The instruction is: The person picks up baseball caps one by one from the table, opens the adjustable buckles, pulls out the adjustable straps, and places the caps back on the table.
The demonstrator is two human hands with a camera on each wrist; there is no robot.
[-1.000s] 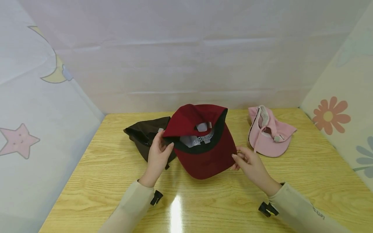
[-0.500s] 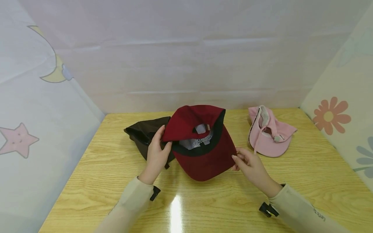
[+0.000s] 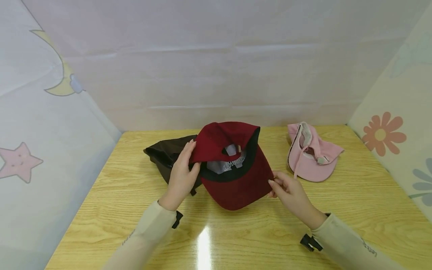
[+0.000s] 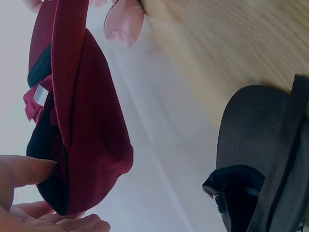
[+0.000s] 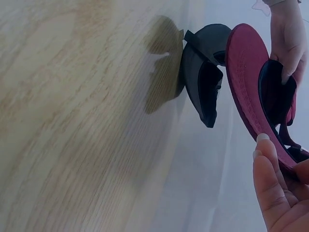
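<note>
A dark red baseball cap (image 3: 233, 191) is held up above the table, its inner side and brim facing me. My left hand (image 3: 180, 178) grips the cap's left side, the thumb inside the rim and the fingers along the outside, as the left wrist view shows. With thumb and fingers my right hand (image 3: 291, 193) pinches the right edge of the brim. Behind the left hand, a dark brown cap (image 3: 163, 153) lies partly hidden by it and the red cap. In the right wrist view the red cap's brim (image 5: 246, 72) is seen edge-on.
A pink cap (image 3: 314, 165) lies at the back right of the wooden table (image 3: 135, 213). Pale printed cloth walls (image 3: 229, 75) enclose the table at the back and both sides.
The left hand has shifted slightly left, its fingers now laid farther up the red cap's outer side. The cap has dipped a little. My right hand has hardly moved.
</note>
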